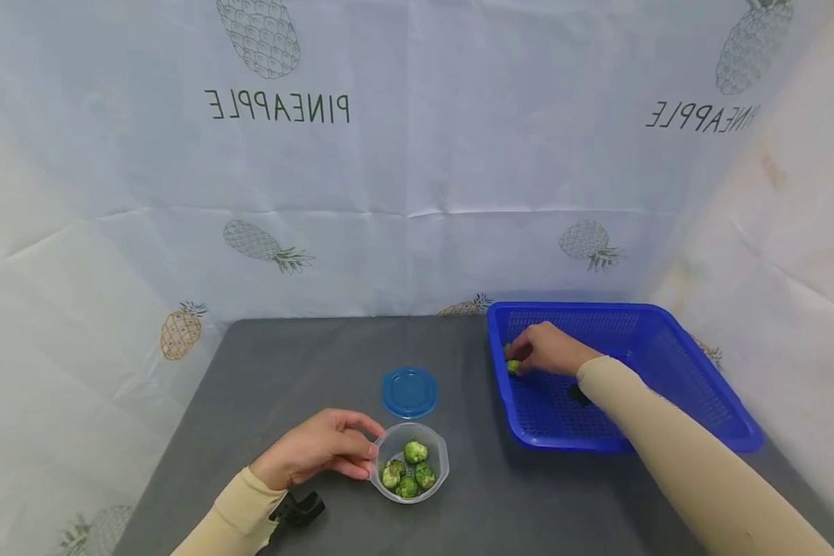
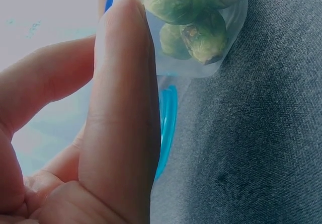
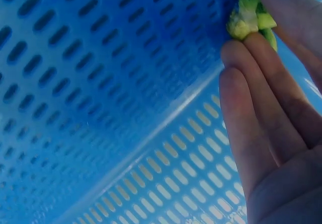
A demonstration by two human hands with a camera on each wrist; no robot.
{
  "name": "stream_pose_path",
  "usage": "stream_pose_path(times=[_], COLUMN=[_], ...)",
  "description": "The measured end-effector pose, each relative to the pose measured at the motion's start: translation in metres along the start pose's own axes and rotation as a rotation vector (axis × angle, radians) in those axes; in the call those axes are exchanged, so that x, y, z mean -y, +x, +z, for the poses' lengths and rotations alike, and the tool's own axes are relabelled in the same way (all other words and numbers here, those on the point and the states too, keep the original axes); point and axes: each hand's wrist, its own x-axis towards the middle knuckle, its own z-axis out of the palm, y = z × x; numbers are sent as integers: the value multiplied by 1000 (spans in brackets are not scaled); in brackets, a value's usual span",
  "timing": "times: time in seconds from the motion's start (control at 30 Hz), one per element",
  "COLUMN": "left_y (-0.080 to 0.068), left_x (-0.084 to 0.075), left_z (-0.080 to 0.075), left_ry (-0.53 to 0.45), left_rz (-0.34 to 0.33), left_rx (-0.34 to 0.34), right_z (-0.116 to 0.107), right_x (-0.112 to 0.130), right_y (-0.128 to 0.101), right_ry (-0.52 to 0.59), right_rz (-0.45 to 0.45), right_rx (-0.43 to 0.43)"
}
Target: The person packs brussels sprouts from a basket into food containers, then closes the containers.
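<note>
My left hand (image 1: 323, 446) holds the rim of a clear plastic bowl (image 1: 441, 452) at its left side, thumb toward the viewer in the left wrist view. Inside the bowl lie several Brussels sprouts (image 1: 415, 452), green with pale leaves (image 2: 204, 38). Over at the right, my right hand (image 1: 554, 351) reaches down into a blue perforated basket (image 1: 570, 442). Its thumb and fingertips pinch a Brussels sprout (image 3: 244, 25) by the basket's left wall. Another bit of green (image 1: 506, 349) shows just behind it, mostly hidden by the fingers.
A round blue lid (image 1: 409, 392) lies flat on the grey table (image 1: 285, 363) behind the bowl. Black straps show at both wrists. A pale curtain (image 1: 417, 170) with printed pineapples hangs along the table's back and sides.
</note>
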Motion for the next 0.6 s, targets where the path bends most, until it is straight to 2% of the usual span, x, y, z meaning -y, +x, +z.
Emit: stream_pose_path(times=[0.3, 0.37, 0.6], left_y=[-4, -3, 1], left_x=[-3, -3, -1], left_z=[-2, -2, -1], left_ry=[5, 5, -3], left_rz=[3, 2, -4], left_rx=[8, 8, 7], right_z=[-3, -2, 1], right_x=[9, 9, 1], right_y=[-1, -2, 3], right_ry=[-11, -23, -72], right_rz=[5, 19, -12], right_rx=[5, 6, 13])
